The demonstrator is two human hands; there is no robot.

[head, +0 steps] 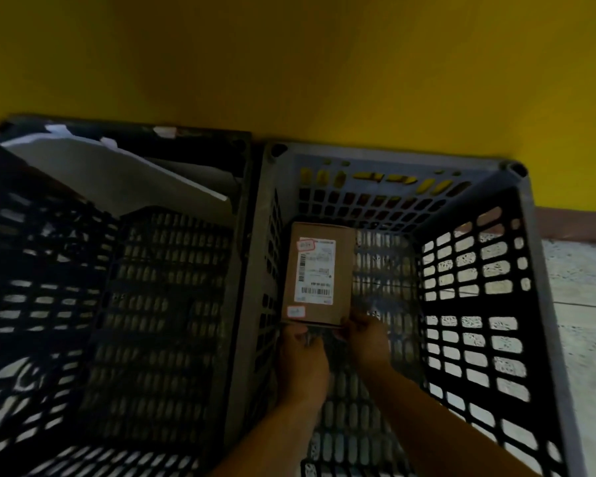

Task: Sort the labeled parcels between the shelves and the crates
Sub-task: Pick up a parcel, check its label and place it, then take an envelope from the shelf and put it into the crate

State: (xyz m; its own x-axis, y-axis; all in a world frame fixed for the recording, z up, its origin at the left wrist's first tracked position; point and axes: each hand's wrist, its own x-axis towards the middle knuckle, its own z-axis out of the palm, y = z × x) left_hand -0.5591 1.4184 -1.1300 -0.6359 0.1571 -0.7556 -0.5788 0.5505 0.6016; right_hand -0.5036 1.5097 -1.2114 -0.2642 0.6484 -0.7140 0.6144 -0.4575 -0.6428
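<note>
Parcel [343, 280] (label [316, 270] up) is inside the grey crate [386, 154], my left hand [303, 359] and right hand [367, 339] pinching its near edge.

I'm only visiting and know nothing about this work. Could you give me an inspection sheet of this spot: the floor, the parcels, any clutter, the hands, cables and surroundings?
Surface: pale speckled floor, seen right of the crates and through their slots.
Job's things: cardboard parcel with a white barcode label, low in the grey crate near its left wall; flat white parcel leaning at the far end of the black crate.
Clutter: nothing seen.
Grippers: left hand and right hand each grip the cardboard parcel's near edge.
Cables: nothing seen.
Surroundings: yellow wall behind both crates, with a brown skirting strip at its foot.
</note>
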